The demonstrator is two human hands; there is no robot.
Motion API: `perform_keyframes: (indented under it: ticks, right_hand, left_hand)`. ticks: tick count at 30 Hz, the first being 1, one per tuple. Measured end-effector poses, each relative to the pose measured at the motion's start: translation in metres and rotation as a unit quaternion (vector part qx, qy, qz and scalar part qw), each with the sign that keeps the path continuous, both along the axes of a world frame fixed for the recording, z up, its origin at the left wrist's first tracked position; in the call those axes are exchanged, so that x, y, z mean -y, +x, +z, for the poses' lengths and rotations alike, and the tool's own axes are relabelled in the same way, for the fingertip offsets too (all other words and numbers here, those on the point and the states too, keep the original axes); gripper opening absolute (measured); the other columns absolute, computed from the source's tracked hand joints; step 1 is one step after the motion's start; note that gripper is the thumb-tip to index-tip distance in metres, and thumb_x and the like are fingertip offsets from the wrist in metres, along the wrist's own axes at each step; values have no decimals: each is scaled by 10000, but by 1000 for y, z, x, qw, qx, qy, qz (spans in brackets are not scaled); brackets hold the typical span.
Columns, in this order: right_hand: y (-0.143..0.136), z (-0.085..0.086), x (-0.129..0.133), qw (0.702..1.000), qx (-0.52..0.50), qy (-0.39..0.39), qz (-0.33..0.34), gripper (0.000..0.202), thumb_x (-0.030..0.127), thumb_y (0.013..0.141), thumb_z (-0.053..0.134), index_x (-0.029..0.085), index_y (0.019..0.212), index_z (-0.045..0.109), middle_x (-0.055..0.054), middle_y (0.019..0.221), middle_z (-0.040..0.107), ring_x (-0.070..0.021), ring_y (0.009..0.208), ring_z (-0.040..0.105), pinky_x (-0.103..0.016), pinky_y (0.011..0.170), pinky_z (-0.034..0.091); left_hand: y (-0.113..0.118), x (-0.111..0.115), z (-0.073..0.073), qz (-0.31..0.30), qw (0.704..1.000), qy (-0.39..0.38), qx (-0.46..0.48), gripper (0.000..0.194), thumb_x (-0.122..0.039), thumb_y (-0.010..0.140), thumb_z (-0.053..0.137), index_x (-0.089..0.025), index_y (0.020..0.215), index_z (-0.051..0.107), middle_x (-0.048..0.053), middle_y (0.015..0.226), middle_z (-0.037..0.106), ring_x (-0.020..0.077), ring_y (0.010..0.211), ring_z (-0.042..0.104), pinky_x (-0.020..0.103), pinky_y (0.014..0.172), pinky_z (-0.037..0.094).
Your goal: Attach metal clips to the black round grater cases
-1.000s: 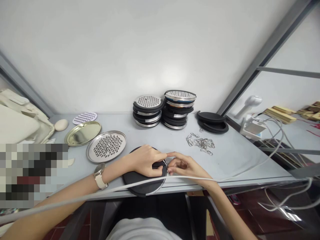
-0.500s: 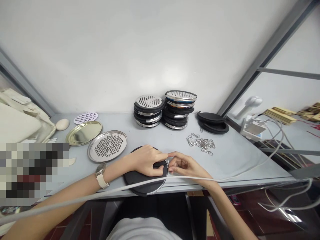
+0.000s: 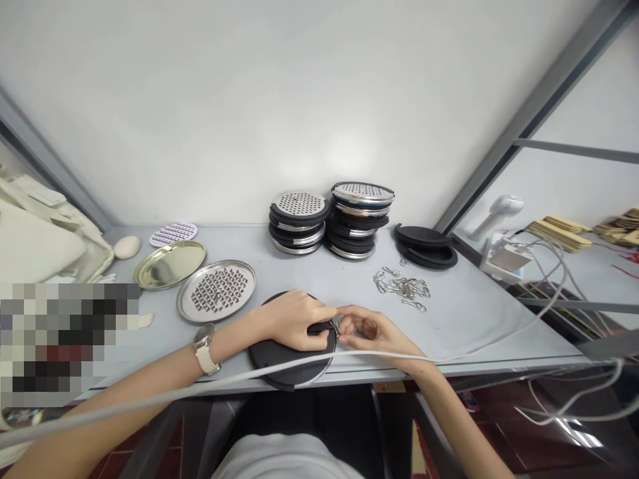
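At the desk's front edge lies a black round grater holder [image 3: 282, 362] with a thin metal rim showing at its lower right. My left hand [image 3: 294, 319] rests on top of it and grips its right side between thumb and fingers. A small wire hook [image 3: 335, 324] is at that side, pinched in the fingertips of my right hand [image 3: 372, 330]. Where the hook meets the holder is partly hidden by my fingers. Right of the hands is a pile of similar wire hooks [image 3: 407, 286]. A metal grater disc [image 3: 186, 304] lies to the left.
Two stacks of graters, left [image 3: 299, 229] and right [image 3: 357, 219], stand near the wall. Black covers [image 3: 424, 246] lie at right. A gold-coloured disc [image 3: 170, 266] and a lilac grater plate [image 3: 174, 233] are at left. A white cable [image 3: 239, 374] crosses in front of my arms.
Both hands stay at the holder's right side. The wire hook has tilted slightly between my fingers and sits closer to the holder. The view has shifted a little.
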State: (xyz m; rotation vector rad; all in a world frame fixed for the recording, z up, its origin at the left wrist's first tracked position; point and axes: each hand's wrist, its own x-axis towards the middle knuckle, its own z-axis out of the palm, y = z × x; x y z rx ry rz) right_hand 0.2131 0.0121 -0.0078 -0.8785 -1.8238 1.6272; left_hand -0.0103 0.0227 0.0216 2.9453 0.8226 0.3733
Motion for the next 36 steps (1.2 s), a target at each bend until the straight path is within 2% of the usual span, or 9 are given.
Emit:
perform_keyframes:
  ticks: [5,12,28,36]
  right_hand:
    - [0,-2,-2,1000,-4,-24,-8,457,396,771,736,180,1156,618,-29,865,643,-148,783,588,-271,723,465]
    - [-2,-12,-3,999,-15,-17,-26,429,362,769,745,177,1136,620,-18,813,646,-134,731,589,-256,680,454]
    - [-2,-7,-2,999,-19,-6,-41,401,332,797,719,169,1151,626,-28,841,689,-150,781,631,-273,742,487]
    - [-3,-8,-1,999,-12,-3,-44,333,334,780,737,171,1055,645,-40,853,698,-159,797,650,-278,754,495]
  left_hand:
    - [0,1,0,2,1000,2,1,91,-287,814,527,-208,772,512,-12,618,610,153,534,565,278,481,300]
    - [0,0,0,1,1000,-9,-6,97,-297,821,519,-207,784,520,-9,627,615,148,542,557,267,500,303]
    - [0,0,0,-5,1000,-2,-6,104,-273,804,534,-203,739,495,-20,610,602,138,536,563,269,485,289]
    - [0,0,-1,-7,1000,3,6,86,-268,792,556,-205,754,510,-27,622,604,136,546,572,271,480,299]
